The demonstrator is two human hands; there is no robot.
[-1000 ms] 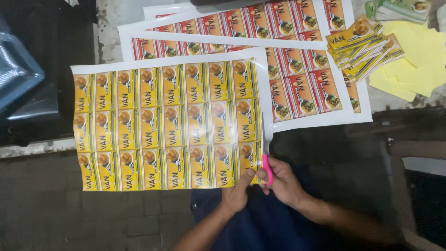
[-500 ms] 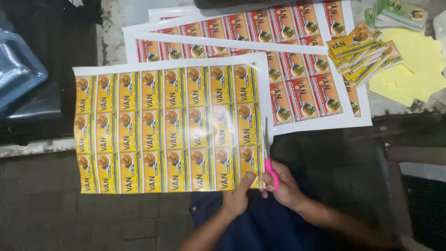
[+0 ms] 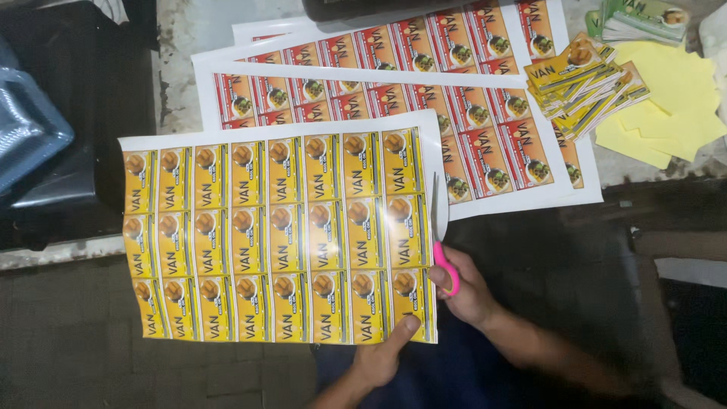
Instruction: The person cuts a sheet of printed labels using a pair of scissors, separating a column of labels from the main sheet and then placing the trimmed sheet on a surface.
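A glossy sheet of yellow printed labels [image 3: 273, 235] lies in front of me, held up over my lap. My left hand [image 3: 382, 356] pinches its bottom right corner, thumb on top. My right hand [image 3: 466, 288] grips pink-handled scissors [image 3: 441, 242], whose blades point up along the sheet's white right margin, partway into the paper.
Sheets of red printed labels [image 3: 485, 129] lie overlapped on the surface beyond. A pile of cut yellow labels [image 3: 579, 83] and plain yellow paper [image 3: 666, 106] sit at the upper right, with a green stack [image 3: 644, 19] in the corner. A dark bin [image 3: 45, 136] is on the left.
The scissors have advanced slightly up the right margin of the yellow sheet. My left hand has kept its hold on the bottom corner.
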